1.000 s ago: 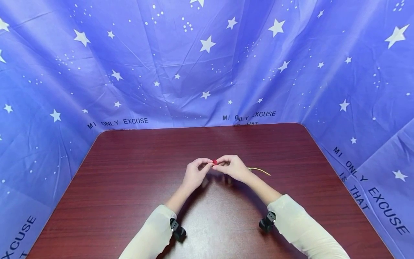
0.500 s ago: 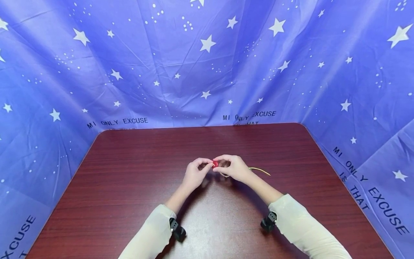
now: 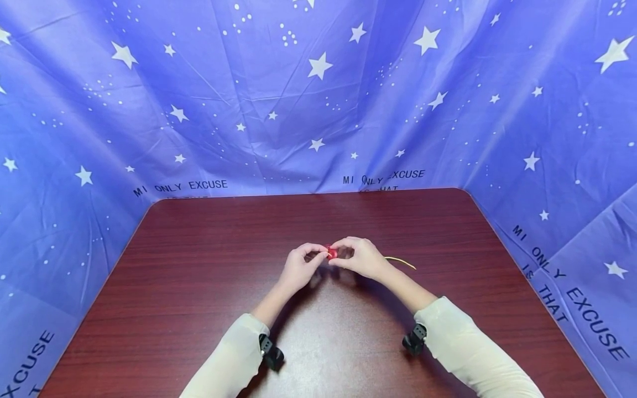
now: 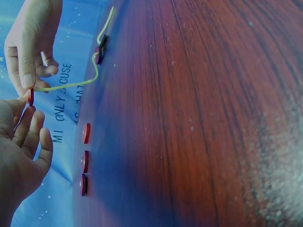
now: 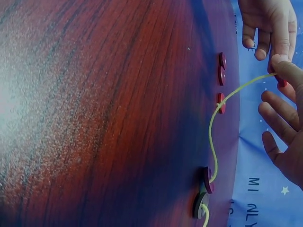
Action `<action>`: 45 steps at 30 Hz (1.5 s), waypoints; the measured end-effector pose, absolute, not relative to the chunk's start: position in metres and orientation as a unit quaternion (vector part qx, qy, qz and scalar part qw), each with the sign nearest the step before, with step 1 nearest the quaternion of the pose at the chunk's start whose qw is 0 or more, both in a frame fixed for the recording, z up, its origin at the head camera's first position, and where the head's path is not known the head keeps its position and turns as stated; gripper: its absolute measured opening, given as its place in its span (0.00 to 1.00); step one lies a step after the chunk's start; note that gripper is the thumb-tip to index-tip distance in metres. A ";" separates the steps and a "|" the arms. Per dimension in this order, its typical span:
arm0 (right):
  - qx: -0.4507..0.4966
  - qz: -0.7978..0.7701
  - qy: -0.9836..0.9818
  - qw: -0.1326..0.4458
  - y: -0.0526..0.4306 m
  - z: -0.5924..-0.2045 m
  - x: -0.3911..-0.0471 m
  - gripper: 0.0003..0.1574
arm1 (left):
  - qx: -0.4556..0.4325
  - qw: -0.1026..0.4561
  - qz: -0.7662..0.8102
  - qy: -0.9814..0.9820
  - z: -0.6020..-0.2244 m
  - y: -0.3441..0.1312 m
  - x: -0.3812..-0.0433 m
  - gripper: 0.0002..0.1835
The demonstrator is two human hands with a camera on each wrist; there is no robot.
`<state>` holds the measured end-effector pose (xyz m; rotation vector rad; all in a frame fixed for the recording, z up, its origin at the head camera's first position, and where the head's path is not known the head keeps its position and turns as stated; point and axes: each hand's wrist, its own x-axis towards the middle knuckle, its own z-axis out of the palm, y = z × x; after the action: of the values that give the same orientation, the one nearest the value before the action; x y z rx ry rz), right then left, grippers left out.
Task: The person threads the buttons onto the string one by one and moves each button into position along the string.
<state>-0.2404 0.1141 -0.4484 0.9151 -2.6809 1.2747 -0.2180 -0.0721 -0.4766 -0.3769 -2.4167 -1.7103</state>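
Note:
Over the table both hands meet at a small red button-like disc (image 3: 332,252). My right hand (image 3: 362,258) holds this disc by its edge between thumb and fingers. My left hand (image 3: 300,267) pinches a short pale cord end at the disc's left face; its fingertips hide most of that end. From the disc's other side a yellow cord (image 5: 241,88) droops to the tabletop. It runs to a dark red disc (image 5: 208,180) and a dark disc (image 5: 201,205) lying there, and passes beyond them. The head view shows its far stretch (image 3: 401,261) behind my right wrist.
Several loose discs lie in a row on the wooden table (image 3: 199,287), among them a red disc (image 4: 86,133), another red disc (image 4: 84,161) and a darker disc (image 4: 83,185). A blue star-patterned curtain (image 3: 278,99) hangs behind and beside the table.
The red disc has turned to show more of its face. My right fingers have spread wider around it, while my left hand stays nearly in place.

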 end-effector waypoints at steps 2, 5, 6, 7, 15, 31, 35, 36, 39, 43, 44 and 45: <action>0.294 0.411 -0.863 0.016 0.115 -0.449 -0.240 0.18 | -0.131 0.080 -0.577 -0.803 -0.479 -0.073 -0.219 0.07; 0.291 0.413 -0.863 0.014 0.116 -0.450 -0.241 0.18 | -0.136 0.082 -0.578 -0.801 -0.480 -0.075 -0.220 0.06; 0.291 0.413 -0.863 0.014 0.117 -0.451 -0.241 0.18 | -0.136 0.083 -0.575 -0.802 -0.480 -0.076 -0.220 0.06; 0.289 0.413 -0.864 0.015 0.117 -0.451 -0.241 0.18 | -0.137 0.082 -0.573 -0.804 -0.479 -0.076 -0.220 0.06; 0.279 0.409 -0.869 0.011 0.120 -0.453 -0.242 0.19 | -0.136 0.072 -0.561 -0.813 -0.477 -0.078 -0.220 0.06; 0.274 0.386 -0.881 0.009 0.129 -0.457 -0.245 0.18 | -0.098 0.080 -0.563 -0.816 -0.474 -0.076 -0.220 0.05; 0.272 0.384 -0.883 0.005 0.132 -0.457 -0.245 0.18 | -0.099 0.082 -0.563 -0.816 -0.461 -0.074 -0.212 0.05; 0.272 0.383 -0.883 0.005 0.133 -0.457 -0.245 0.18 | -0.102 0.080 -0.565 -0.815 -0.461 -0.075 -0.212 0.05; 0.271 0.385 -0.882 0.007 0.135 -0.457 -0.245 0.18 | -0.114 0.078 -0.574 -0.807 -0.469 -0.078 -0.216 0.06; 0.270 0.389 -0.881 0.011 0.137 -0.457 -0.246 0.18 | -0.129 0.077 -0.578 -0.802 -0.479 -0.083 -0.222 0.06; 0.269 0.391 -0.880 0.011 0.138 -0.457 -0.246 0.18 | -0.130 0.078 -0.577 -0.803 -0.480 -0.083 -0.222 0.06; 0.268 0.391 -0.880 0.010 0.138 -0.457 -0.246 0.18 | -0.131 0.079 -0.575 -0.804 -0.480 -0.084 -0.222 0.06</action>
<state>-0.2462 0.1383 -0.4570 0.8371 -2.7474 1.2215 -0.2217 -0.0838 -0.4797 -0.3916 -2.4049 -1.7218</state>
